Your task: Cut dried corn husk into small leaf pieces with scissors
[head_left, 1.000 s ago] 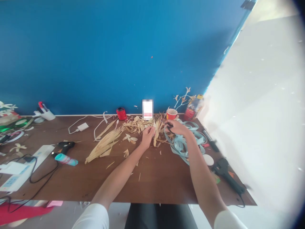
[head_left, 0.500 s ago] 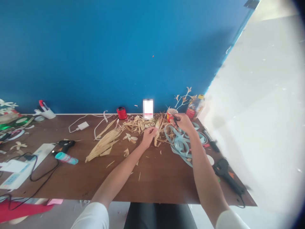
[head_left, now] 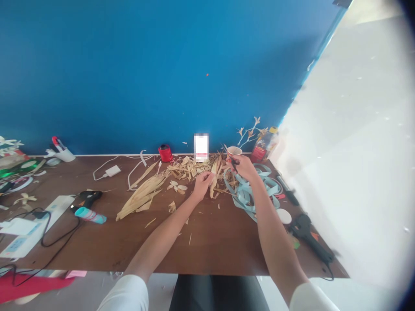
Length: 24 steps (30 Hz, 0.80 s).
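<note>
My left hand (head_left: pixel 203 183) is closed, its fingertips pinching a strip of dried corn husk (head_left: pixel 214 173) at the front of the scrap heap. To its right, my right hand (head_left: pixel 244 167) is closed around dark-handled scissors (head_left: pixel 232 163). The blades point up and left, apart from the husk in my left hand. A red paper cup (head_left: pixel 234 150) stands just behind the scissors, partly covered by my right hand. Under and beside my right wrist lies a tangle of light-blue ribbon (head_left: pixel 244 195).
A bundle of husks (head_left: pixel 142 196) lies left of my hands. White husk petals (head_left: pixel 177 187) rest near my left wrist. A black glue gun (head_left: pixel 311 239) lies at the right edge, and a power strip (head_left: pixel 39 226) at the left. A plastic bottle (head_left: pixel 262 147) stands by the wall.
My right hand has moved left and slightly down with the scissors, closer to my left hand. My left hand stays where it was, on the husk.
</note>
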Motion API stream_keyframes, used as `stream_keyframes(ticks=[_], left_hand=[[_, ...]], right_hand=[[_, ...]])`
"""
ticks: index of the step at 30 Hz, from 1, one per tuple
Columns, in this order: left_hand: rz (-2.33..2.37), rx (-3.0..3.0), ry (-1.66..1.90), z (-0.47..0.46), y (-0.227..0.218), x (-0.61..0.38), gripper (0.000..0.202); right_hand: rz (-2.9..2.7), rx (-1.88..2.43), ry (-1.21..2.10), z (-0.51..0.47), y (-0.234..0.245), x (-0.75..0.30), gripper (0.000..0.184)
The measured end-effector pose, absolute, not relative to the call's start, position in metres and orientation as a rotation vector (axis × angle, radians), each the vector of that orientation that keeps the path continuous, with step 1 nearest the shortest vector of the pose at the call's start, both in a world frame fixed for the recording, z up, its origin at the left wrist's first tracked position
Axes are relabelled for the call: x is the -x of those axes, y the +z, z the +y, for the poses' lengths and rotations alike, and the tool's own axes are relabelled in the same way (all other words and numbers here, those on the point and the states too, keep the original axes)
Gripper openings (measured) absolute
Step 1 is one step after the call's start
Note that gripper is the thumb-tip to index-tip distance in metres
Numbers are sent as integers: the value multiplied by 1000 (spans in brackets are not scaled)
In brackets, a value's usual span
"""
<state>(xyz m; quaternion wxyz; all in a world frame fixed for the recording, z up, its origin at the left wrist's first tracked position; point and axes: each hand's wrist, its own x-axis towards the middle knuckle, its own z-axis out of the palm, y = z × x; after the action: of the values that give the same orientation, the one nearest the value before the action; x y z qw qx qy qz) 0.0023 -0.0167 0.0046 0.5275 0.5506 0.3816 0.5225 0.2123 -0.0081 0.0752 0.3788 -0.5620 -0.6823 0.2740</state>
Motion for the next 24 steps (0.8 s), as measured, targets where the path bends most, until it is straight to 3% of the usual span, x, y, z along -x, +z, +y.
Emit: stream_keyframes(ticks=[7, 11, 16, 19, 24], left_hand=[[913, -1314, 1251, -15, 4, -2, 35], [915, -1287, 1267, -14, 2, -3, 36], [907, -1279, 1246, -15, 2, -3, 36], [902, -1266, 1255, -15, 3, -3, 34], [920, -1278, 1280, -14, 3, -2, 33]], right_hand=[[-2072, 1506, 799, -13, 78, -224, 39], [-2190, 1391, 922, -12, 70, -213, 30], [-1681, 1460, 596, -7, 79, -211, 36], [-1746, 1481, 550, -9, 86, -219, 39], [-2189, 1471, 847, -15, 82, -217, 40]])
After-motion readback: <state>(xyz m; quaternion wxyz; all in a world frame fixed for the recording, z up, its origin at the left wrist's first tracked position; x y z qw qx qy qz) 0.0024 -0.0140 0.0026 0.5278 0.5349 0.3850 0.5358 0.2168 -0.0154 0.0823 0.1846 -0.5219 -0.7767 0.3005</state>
